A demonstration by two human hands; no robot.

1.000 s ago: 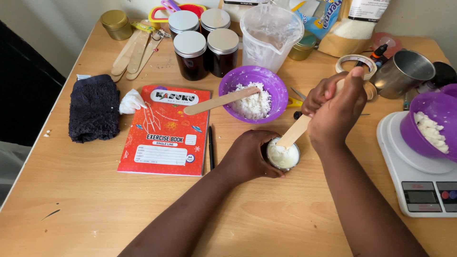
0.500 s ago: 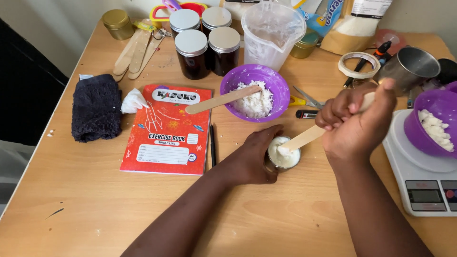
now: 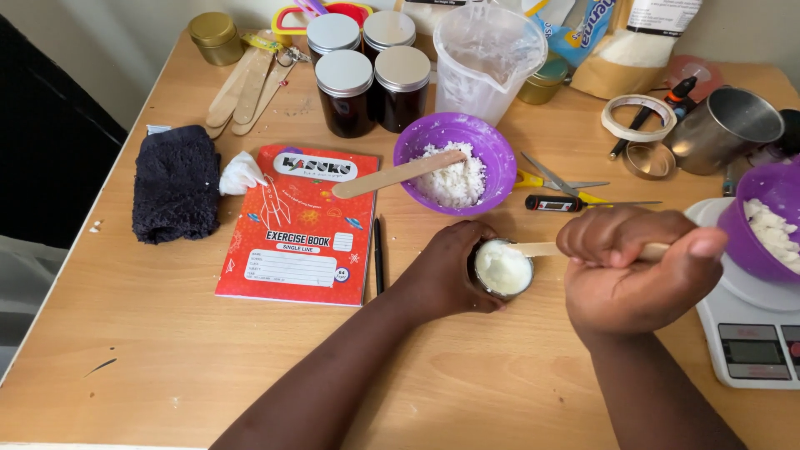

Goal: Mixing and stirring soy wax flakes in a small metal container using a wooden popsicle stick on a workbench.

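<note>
Wooden table (image 3: 167,333) | left hand (image 3: 446,271) cups jar (image 3: 502,268) | right hand (image 3: 637,271) grips stick (image 3: 537,248)

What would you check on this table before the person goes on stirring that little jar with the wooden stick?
1. Small jar held steady by the left hand: ok.
2. Wooden stick gripped firmly in the right hand: ok.
3. Stick tip inside the jar, in the white stuff: ok.
4. Nothing spilled around the jar on the table: ok.
5. Scissors lie well apart from both hands: ok.
6. How deep the jar's filling goes: cannot tell.
</note>
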